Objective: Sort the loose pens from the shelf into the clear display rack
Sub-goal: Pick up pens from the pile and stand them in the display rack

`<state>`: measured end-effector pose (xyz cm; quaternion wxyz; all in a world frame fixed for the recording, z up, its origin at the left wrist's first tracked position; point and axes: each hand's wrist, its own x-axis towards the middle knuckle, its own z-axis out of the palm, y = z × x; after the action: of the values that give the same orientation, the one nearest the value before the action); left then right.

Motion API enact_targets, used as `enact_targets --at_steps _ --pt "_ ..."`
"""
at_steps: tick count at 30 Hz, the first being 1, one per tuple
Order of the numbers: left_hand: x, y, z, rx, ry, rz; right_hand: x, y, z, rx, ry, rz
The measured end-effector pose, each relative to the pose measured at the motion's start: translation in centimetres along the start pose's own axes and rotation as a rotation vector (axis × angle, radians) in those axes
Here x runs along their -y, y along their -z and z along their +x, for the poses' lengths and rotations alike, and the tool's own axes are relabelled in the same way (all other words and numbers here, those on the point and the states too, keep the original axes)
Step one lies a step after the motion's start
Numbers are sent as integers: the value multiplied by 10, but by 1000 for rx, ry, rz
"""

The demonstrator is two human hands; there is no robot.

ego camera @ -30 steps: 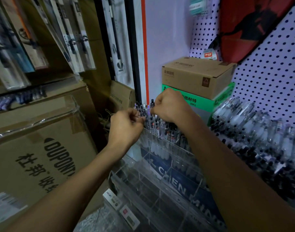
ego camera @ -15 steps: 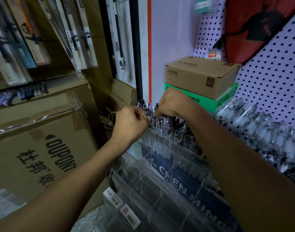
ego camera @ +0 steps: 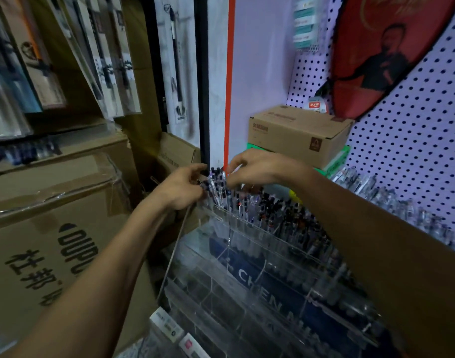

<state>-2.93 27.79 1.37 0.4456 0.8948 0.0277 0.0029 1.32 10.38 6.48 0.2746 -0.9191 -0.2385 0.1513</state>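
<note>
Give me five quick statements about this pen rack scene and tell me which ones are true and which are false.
1. Both hands are at the left end of the rack's top row. True: the left hand and right hand meet over the pens there.
2. The clear display rack is empty on every tier. False: its top row is packed with pens.
3. A brown cardboard box sits on a green box. True.
4. The wall on the right is plain brick. False: it is a dotted pegboard.
5. More pens lie along the shelf to the right. True.
</note>
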Motion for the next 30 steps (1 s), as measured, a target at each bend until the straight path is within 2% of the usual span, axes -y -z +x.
enact_targets --at_steps 3,5,10,15,18,21,25,30 --pt "-2 0 8 74 -72 46 6 -8 9 23 1 -221" --pt "-3 4 12 115 -88 64 6 -12 14 7 -13 -267" --pt "3 12 19 136 -126 -35 -3 -12 18 -76 -35 -267" --pt "-1 14 13 77 -180 -77 -9 -18 12 -204 -52 -154" --pt "0 17 11 48 -206 -27 -10 -22 9 -250 -53 -89" --pt "-2 18 9 79 -233 50 -10 -22 9 -187 -67 -72" --pt "-3 12 6 196 -212 161 2 -15 10 -27 -110 -191" --pt "-9 9 7 128 -235 207 15 -16 15 -52 -123 -239"
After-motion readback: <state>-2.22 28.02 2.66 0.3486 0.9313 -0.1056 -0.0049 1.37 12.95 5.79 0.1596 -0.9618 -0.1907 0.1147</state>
